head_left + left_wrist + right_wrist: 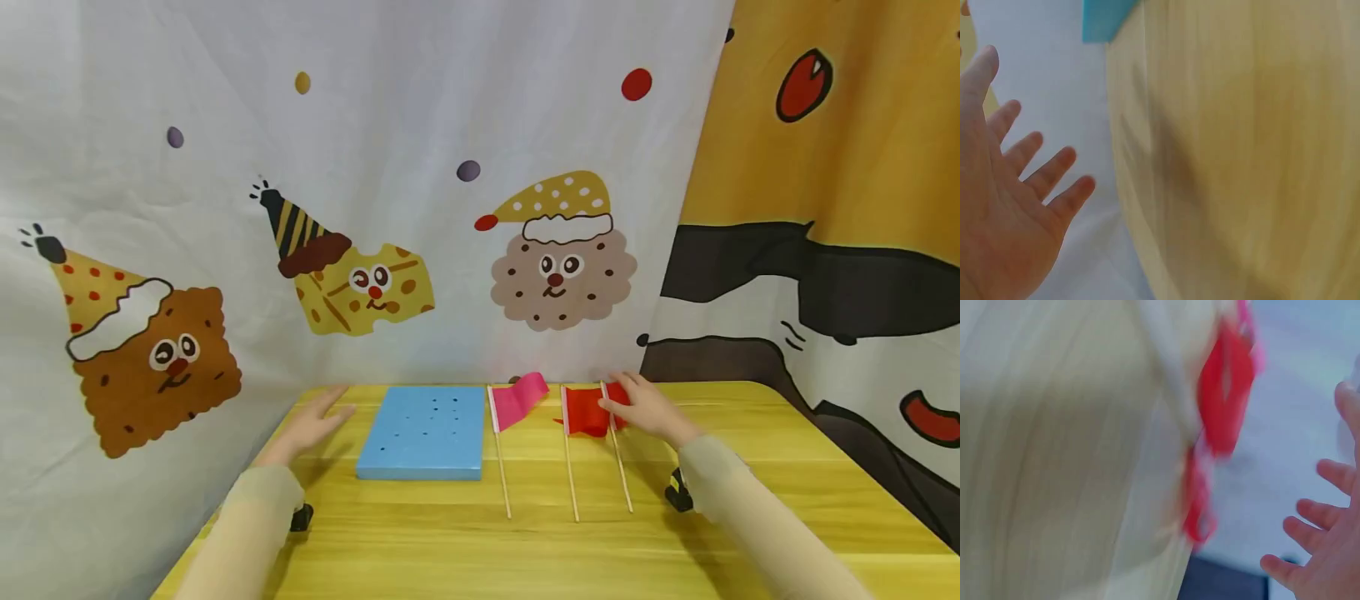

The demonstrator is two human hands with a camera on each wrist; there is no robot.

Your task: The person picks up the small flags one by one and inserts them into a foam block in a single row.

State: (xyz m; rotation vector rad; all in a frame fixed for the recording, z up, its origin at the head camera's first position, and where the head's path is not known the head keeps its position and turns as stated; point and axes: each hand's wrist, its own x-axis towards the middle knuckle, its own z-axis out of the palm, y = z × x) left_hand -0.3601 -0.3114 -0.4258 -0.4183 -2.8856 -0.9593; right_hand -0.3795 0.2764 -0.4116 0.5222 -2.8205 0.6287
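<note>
My left hand (303, 432) hovers with fingers spread at the left of a light blue board (420, 442), touching nothing. Small dark holes dot the board's top. To the board's right lie three small flags on thin pale sticks: a pink flag (519, 400), a red flag (585, 410) in the middle, and a second red flag (617, 395) at the right. My right hand (647, 407) is over the rightmost flag and partly hides its cloth. In the right wrist view its fingers are apart and hold nothing, with blurred red cloth (1225, 394) beyond them.
The flags and board lie on a yellowish wooden table (420, 550). Behind it hangs a white cloth (420, 100) printed with cartoon biscuits and cheese. Black wrist cameras sit under the left wrist (302, 517) and the right wrist (678, 492).
</note>
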